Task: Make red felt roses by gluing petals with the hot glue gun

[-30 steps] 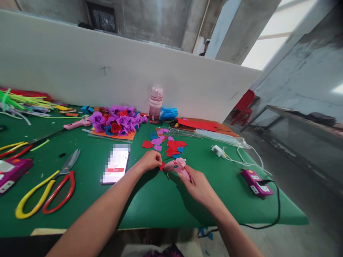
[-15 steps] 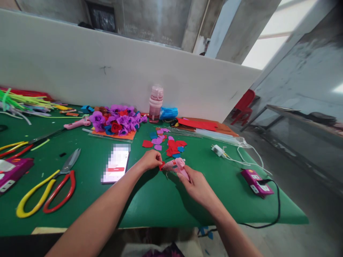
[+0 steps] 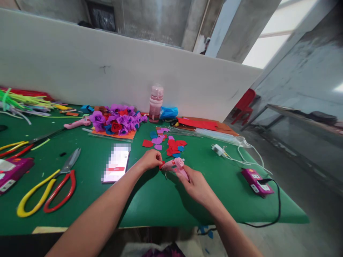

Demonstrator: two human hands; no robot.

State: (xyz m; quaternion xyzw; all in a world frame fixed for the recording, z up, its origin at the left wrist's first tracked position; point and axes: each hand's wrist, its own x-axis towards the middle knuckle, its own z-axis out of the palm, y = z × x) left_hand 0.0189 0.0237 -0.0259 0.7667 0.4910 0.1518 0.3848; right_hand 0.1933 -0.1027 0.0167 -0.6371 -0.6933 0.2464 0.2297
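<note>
My left hand (image 3: 152, 159) is closed in a pinch on a small red petal (image 3: 161, 165), mostly covered by the fingertips. A pink glue gun (image 3: 179, 164) is gripped in my right hand (image 3: 197, 184), its nozzle pointing left and at or very near the red petal; whether they touch cannot be made out. Just beyond both hands lie loose cut petals in red (image 3: 175, 145), purple (image 3: 158, 146) and blue (image 3: 153, 135). Left of my left forearm a phone (image 3: 116, 166) lies face up, its screen lit and partly blurred out.
Scissors (image 3: 57, 182) with yellow and red handles lie at left, near a second pink glue gun (image 3: 77, 123). Finished flowers (image 3: 122, 119) are heaped behind the phone. A pink bottle (image 3: 155, 105) stands against the white partition (image 3: 128, 67). A purple power strip (image 3: 257, 182) with a black cable sits right.
The glue gun's tip has shifted very slightly left, toward the red petal. Both hands otherwise keep almost the same position and grip.
</note>
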